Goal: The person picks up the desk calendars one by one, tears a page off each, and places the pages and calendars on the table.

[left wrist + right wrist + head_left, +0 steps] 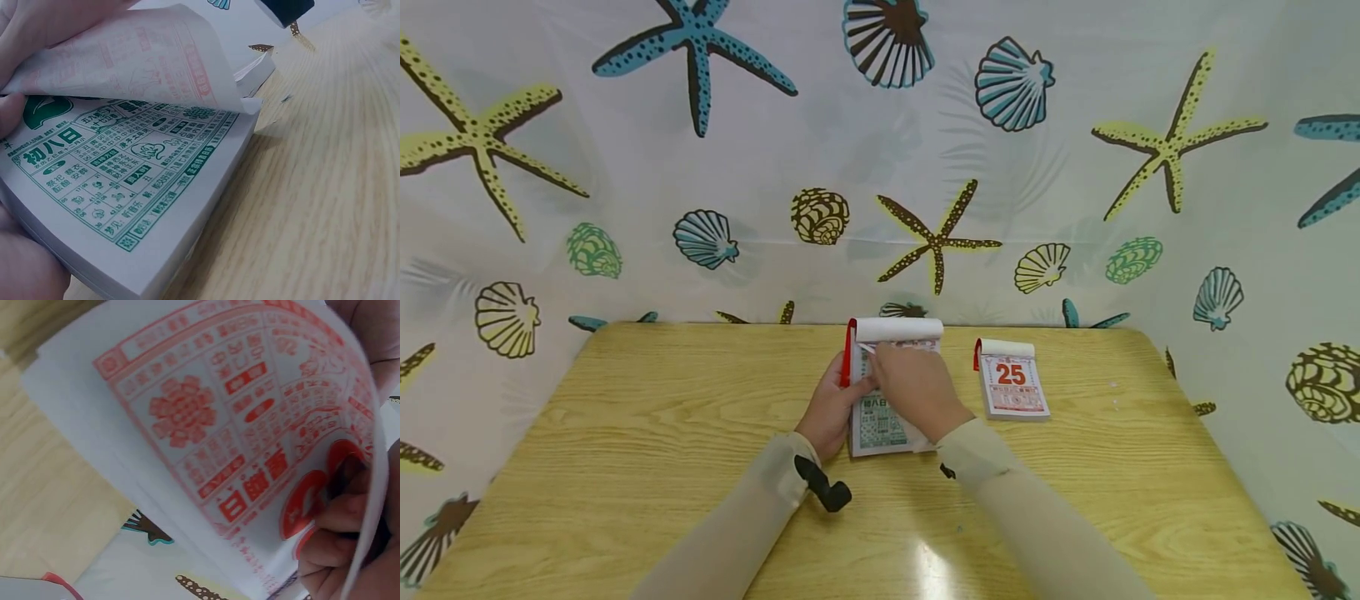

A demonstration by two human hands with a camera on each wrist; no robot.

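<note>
A thick tear-off calendar (pixel 880 437) lies on the table, its earlier pages folded back in a white roll (pixel 898 330) at the top. My left hand (pixel 829 417) grips its left side, thumb over the front. My right hand (pixel 917 387) is over the upper part, its curled fingers pinching a red-printed sheet (pixel 187 425). In the left wrist view that sheet (pixel 144 56) bends up off the green-printed page (pixel 119 169) below it. The right fingertips (pixel 331 550) partly hide behind the sheet's curl.
A smaller tear-off calendar (pixel 1015 387) showing a red 25 lies to the right on the wooden table (pixel 700 400). A cloth printed with shells and starfish (pixel 820 142) hangs behind. Tiny paper scraps (pixel 1114 404) lie at the right. A black wrist mount (pixel 823 483) sticks out from the left sleeve.
</note>
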